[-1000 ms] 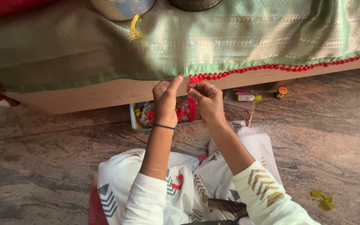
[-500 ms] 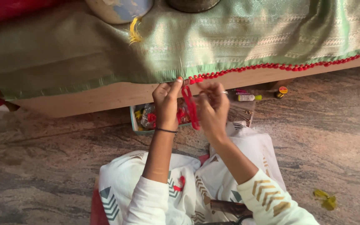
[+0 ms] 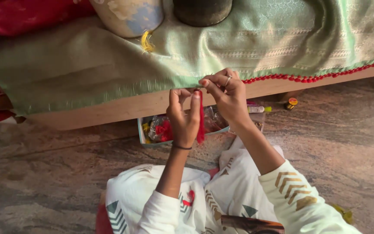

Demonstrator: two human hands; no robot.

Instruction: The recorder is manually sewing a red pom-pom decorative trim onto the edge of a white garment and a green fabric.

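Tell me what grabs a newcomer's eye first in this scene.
The two hands meet at the hem of the green cloth draped over the wooden board: the left hand holds a bunch of red thread hanging down, the right hand pinches the edge. To the right, a row of red tassel knots lines the hem.

on table: cloth point(image 3: 260, 47), two pots point(image 3: 128, 15) behind its edge
under table: tray point(image 3: 152, 136) on floor point(image 3: 44, 182)
hands: at cloth edge, above tray
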